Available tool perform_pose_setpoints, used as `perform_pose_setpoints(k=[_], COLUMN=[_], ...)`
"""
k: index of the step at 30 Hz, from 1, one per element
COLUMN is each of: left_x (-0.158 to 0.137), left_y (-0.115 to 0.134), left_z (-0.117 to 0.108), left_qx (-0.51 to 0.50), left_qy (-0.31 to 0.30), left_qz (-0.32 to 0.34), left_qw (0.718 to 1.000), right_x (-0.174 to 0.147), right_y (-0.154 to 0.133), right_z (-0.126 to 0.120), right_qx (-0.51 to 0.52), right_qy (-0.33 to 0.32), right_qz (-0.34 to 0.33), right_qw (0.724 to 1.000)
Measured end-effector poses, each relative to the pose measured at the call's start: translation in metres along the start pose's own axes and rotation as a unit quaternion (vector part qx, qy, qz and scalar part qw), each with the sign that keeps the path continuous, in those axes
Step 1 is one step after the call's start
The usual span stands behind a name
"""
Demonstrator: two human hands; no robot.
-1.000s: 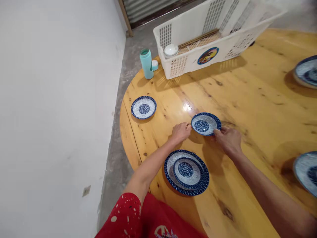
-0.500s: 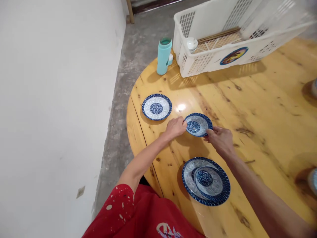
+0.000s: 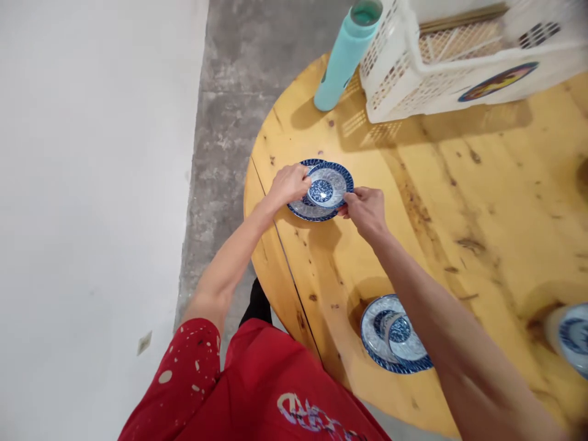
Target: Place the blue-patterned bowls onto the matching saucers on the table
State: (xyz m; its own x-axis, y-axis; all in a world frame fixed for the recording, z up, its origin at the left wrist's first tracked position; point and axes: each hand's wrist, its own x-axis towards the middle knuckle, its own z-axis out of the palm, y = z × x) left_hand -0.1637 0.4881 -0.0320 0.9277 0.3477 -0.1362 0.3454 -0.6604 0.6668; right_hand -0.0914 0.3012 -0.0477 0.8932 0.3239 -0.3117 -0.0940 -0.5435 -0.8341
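Observation:
A blue-and-white bowl (image 3: 337, 179) with a dark blue rim is held between my two hands. My left hand (image 3: 290, 183) pinches its left rim, and my right hand (image 3: 366, 211) grips the right rim with thumb and fingers. Below the bowl is a matching plate (image 3: 307, 212), partly covered by it and by my left hand. Whether bowl and plate touch I cannot tell. Closer to my body, a second plate (image 3: 371, 344) carries another bowl (image 3: 408, 346), and my right forearm hides part of both.
The round wooden table (image 3: 459, 306) curves along its left edge. Towards the back stand a turquoise bottle (image 3: 342, 64) and a white plastic crate (image 3: 399, 92) with sticks inside. At the right edge is a blue-and-white vessel (image 3: 572, 340). A white wall (image 3: 92, 184) runs along the left.
Both hands have carried the bowl away from me and leftward, from the bare table to over the far plate. The camera view has shifted too.

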Motion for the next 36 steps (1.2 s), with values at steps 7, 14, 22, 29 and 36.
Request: perform_pose_setpoints(k=[7, 14, 22, 29, 36], left_x=[0.006, 0.009, 0.015, 0.012, 0.015], left_y=[-0.019, -0.023, -0.025, -0.021, -0.025], left_z=[0.001, 0.002, 0.005, 0.001, 0.004], left_qx=[-0.040, -0.031, -0.042, 0.000, -0.048], left_qy=[-0.019, -0.026, -0.024, -0.034, -0.019], left_qz=[0.003, 0.003, -0.003, -0.009, -0.008], left_qw=[0.999, 0.999, 0.999, 0.999, 0.999], right_x=[0.001, -0.002, -0.002, 0.000, -0.003], right_y=[0.002, 0.000, -0.003, 0.004, 0.000], right_z=[0.013, 0.017, 0.018, 0.016, 0.016], right_qx=[-0.017, -0.016, -0.029, -0.024, -0.035], right_qy=[0.005, 0.004, 0.009, 0.011, 0.010], right_qz=[0.009, 0.017, 0.024, 0.015, 0.029], right_qw=[1.000, 1.000, 0.999, 1.000, 0.999])
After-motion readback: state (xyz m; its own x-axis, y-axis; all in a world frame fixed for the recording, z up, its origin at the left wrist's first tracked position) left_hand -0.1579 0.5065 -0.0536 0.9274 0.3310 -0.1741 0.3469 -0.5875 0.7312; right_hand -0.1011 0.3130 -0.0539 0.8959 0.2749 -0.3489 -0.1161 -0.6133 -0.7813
